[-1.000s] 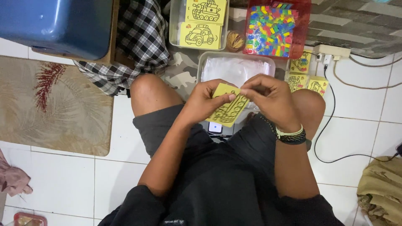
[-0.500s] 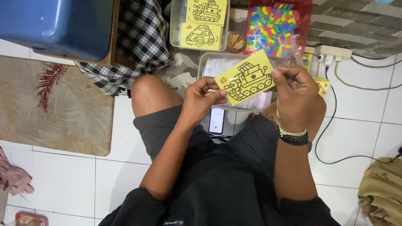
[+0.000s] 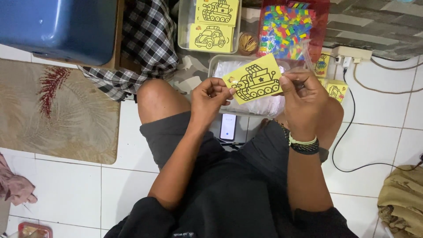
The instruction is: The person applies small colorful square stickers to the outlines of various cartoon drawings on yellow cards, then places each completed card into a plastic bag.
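I hold a yellow card with a black tank drawing (image 3: pixel 254 79) flat between both hands above my lap. My left hand (image 3: pixel 211 99) pinches its left edge. My right hand (image 3: pixel 304 99) grips its right edge and also pinches a thin clear film (image 3: pixel 308 53) that rises from the card. A wristband and a dark bracelet sit on my right wrist. Under the card lies a clear tray with white sheets (image 3: pixel 264 105).
A second clear tray (image 3: pixel 185 26) with two yellow picture cards stands farther away. A red box of coloured pieces (image 3: pixel 288 31), a small cup of sticks (image 3: pixel 248 43), more yellow cards (image 3: pixel 337 90), a phone (image 3: pixel 228 127), a power strip (image 3: pixel 350 53), a blue tub (image 3: pixel 57 26) and a rug (image 3: pixel 53 114) surround me.
The card was low over my lap and turned edge-on; I have raised it and turned its drawn face up. A clear film now rises from its right side.
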